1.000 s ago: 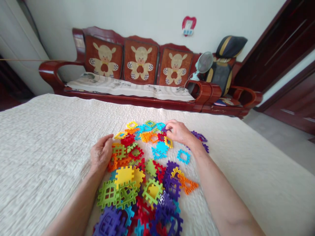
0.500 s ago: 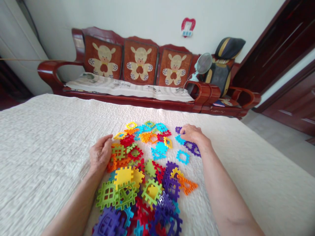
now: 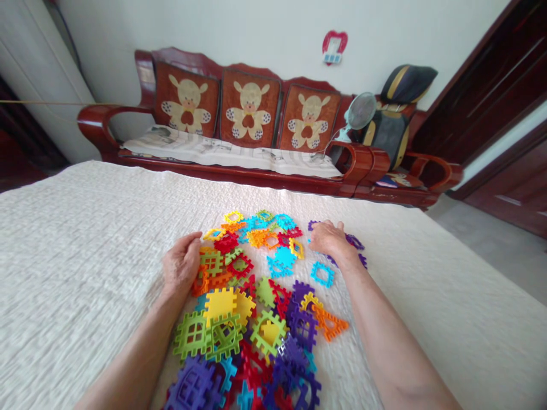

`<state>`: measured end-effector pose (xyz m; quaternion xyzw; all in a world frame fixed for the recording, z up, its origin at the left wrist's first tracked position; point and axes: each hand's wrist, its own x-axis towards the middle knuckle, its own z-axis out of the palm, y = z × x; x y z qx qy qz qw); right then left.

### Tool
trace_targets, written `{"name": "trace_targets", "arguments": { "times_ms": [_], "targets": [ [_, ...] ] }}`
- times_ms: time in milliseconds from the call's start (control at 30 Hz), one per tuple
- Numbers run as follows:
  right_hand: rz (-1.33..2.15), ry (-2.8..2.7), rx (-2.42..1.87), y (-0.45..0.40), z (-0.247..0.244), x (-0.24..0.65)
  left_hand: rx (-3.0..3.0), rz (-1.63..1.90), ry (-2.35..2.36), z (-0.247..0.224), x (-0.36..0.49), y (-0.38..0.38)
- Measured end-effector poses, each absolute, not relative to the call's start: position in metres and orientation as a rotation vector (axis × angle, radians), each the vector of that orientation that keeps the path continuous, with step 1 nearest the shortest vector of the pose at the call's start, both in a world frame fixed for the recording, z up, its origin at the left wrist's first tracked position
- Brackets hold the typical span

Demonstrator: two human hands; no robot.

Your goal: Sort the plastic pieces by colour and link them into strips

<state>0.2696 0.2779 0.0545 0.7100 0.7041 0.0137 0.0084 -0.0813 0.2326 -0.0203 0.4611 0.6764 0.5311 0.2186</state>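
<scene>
A long heap of flat plastic interlocking building pieces [image 3: 221,306] in several colours lies between my forearms. My left hand [image 3: 183,263] rests on its edge beside the heap's left side, loosely curved with its fingers apart, near an orange piece [image 3: 200,281] and a green piece [image 3: 212,262]. My right hand [image 3: 329,238] bends down at the far right. Beneath it a light blue piece is mostly covered, and its fingertips are hidden. Purple pieces [image 3: 355,242] show to the right of its wrist. A square light blue frame piece [image 3: 322,274] lies nearer me.
Everything lies on a pale quilted cover [image 3: 106,245]. Beyond its far edge stands a dark red wooden sofa [image 3: 256,177] with bear cushions [image 3: 250,114]. A small fan [image 3: 361,111] and a wooden armchair [image 3: 442,171] are at the right.
My right hand has shifted slightly left over the light blue piece, and more purple shows right of its wrist. My left hand keeps its place by the heap. The whole view has shifted a little.
</scene>
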Motion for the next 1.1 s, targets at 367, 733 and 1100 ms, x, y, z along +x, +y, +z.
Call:
{"name": "trace_targets", "arguments": {
  "times_ms": [367, 733, 1100],
  "targets": [
    [-0.452, 2.880, 1.819, 0.263, 0.087, 0.251, 1.269, 1.462, 1.891, -0.019, -0.082, 0.233],
    [-0.378, 2.620, 2.040, 0.271, 0.049, 0.223, 1.274, 1.477, 1.876, -0.013, -0.079, 0.231],
    [-0.646, 3.279, 1.689, 0.231, 0.070, 0.188, 1.266, 1.547, 1.821, -0.016, -0.078, 0.234]
  ]
}}
